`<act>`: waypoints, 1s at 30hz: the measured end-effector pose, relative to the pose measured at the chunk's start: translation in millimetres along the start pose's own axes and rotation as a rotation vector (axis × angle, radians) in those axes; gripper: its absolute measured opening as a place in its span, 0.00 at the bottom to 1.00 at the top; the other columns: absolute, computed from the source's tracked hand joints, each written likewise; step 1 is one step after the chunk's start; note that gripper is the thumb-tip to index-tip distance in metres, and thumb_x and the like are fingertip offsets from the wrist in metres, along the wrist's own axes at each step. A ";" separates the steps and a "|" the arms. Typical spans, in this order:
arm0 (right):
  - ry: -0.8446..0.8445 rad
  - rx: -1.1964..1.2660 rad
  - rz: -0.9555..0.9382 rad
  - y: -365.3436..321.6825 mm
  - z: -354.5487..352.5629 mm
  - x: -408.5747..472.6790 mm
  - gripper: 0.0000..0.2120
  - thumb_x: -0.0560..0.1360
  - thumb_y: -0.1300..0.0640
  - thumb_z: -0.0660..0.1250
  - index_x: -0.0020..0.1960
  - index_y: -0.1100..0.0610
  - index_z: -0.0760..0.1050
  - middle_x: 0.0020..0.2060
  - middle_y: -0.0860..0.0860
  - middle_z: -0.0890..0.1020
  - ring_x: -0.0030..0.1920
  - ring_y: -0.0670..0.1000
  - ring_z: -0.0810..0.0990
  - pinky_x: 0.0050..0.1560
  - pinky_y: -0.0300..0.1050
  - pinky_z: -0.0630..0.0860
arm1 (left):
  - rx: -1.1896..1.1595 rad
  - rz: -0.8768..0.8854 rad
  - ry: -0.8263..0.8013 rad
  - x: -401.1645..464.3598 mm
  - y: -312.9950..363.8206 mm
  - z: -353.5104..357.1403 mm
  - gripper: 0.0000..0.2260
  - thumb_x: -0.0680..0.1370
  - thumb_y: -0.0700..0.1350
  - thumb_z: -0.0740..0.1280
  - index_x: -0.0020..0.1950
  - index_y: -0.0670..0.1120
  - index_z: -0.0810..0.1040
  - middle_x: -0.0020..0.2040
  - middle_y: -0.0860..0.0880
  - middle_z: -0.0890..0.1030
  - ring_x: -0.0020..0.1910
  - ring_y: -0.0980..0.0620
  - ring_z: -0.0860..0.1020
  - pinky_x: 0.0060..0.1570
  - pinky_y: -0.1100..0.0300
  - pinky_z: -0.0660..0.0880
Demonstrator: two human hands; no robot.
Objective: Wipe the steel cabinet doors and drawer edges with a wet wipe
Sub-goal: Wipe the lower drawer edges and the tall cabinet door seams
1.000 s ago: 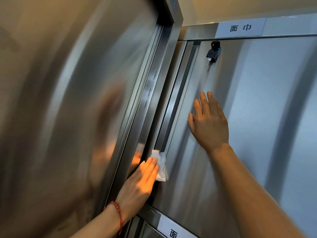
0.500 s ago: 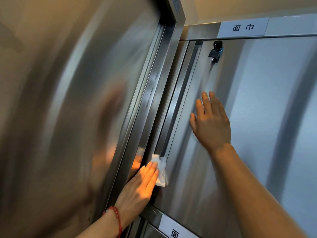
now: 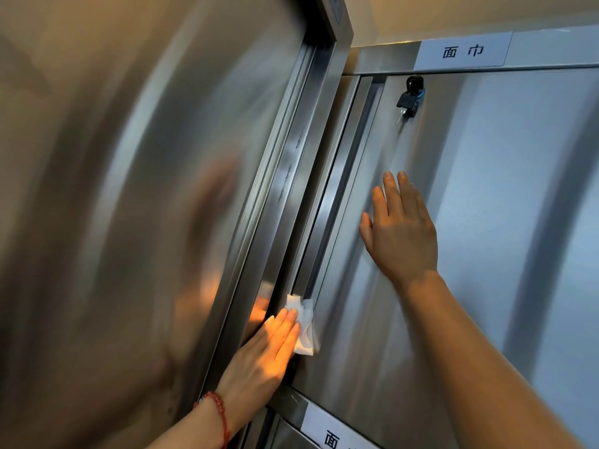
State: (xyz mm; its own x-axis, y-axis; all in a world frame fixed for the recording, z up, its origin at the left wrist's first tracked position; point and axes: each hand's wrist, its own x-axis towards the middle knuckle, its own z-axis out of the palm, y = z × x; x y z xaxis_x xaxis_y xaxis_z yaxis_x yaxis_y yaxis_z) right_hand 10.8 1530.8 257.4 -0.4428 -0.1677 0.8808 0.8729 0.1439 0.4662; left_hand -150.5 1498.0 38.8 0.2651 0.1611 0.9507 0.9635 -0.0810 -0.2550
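A white wet wipe is pressed under the fingers of my left hand against the left edge of a steel cabinet door, low in the narrow channel beside it. My left wrist wears a red bead bracelet. My right hand lies flat on the door's face, fingers together and pointing up, holding nothing. A second, larger steel door fills the left of the view and reflects my arm.
A black key hangs in the lock near the door's top left corner. A white label sits on the steel rail above, another label on the rail below. A beige wall runs along the top.
My left hand and the wipe have slid slightly down the door's edge. My right hand has stayed flat on the door.
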 end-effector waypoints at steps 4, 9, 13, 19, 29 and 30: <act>0.002 0.007 0.000 0.3 0.2 0.2 0.19 0.75 0.57 0.65 0.60 0.69 0.75 0.60 0.67 0.76 0.63 0.66 0.73 0.65 0.60 0.67 | -0.002 0.011 0.035 6.0 -0.4 -3.4 0.16 0.79 0.35 0.53 0.57 0.35 0.79 0.60 0.38 0.78 0.60 0.41 0.76 0.61 0.49 0.72; -0.008 0.004 -0.004 0.6 0.0 -0.1 0.19 0.75 0.57 0.65 0.60 0.69 0.74 0.61 0.67 0.75 0.64 0.66 0.72 0.65 0.59 0.67 | 0.023 -0.020 0.047 -0.3 3.5 -2.0 0.20 0.82 0.35 0.47 0.57 0.34 0.78 0.60 0.38 0.77 0.61 0.42 0.76 0.65 0.49 0.62; -0.010 0.002 -0.006 0.1 0.1 -0.1 0.19 0.75 0.57 0.65 0.60 0.69 0.74 0.61 0.67 0.75 0.64 0.66 0.72 0.66 0.59 0.66 | 0.019 -0.021 0.035 -12.3 6.8 -1.1 0.21 0.82 0.35 0.47 0.56 0.35 0.80 0.59 0.39 0.78 0.60 0.43 0.76 0.66 0.51 0.61; -0.015 0.001 -0.006 0.6 -0.2 0.2 0.19 0.76 0.57 0.65 0.60 0.70 0.74 0.61 0.67 0.75 0.64 0.67 0.72 0.65 0.60 0.66 | 0.022 -0.030 0.040 -5.9 5.1 -0.7 0.21 0.82 0.36 0.47 0.57 0.35 0.79 0.59 0.39 0.78 0.60 0.43 0.77 0.66 0.52 0.60; 0.001 0.004 -0.005 -0.2 -0.2 -0.4 0.19 0.75 0.57 0.66 0.60 0.70 0.74 0.61 0.67 0.75 0.63 0.66 0.72 0.66 0.59 0.66 | 0.019 -0.020 0.032 -22.9 8.2 3.1 0.18 0.81 0.34 0.50 0.57 0.35 0.79 0.59 0.39 0.78 0.61 0.43 0.76 0.68 0.52 0.61; -0.002 0.005 -0.005 -0.4 -0.3 -0.3 0.19 0.75 0.57 0.66 0.60 0.70 0.74 0.61 0.67 0.75 0.63 0.66 0.72 0.66 0.59 0.66 | 0.022 -0.015 0.029 -21.5 7.7 2.1 0.18 0.81 0.34 0.49 0.57 0.35 0.79 0.60 0.39 0.78 0.61 0.43 0.76 0.67 0.52 0.60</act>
State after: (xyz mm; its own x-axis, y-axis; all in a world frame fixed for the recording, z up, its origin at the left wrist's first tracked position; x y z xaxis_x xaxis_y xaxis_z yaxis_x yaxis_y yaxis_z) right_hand 10.6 1530.6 256.9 -0.4479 -0.1661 0.8785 0.8694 0.1482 0.4713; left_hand -148.7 1496.0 16.1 0.2494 0.1338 0.9591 0.9681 -0.0570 -0.2438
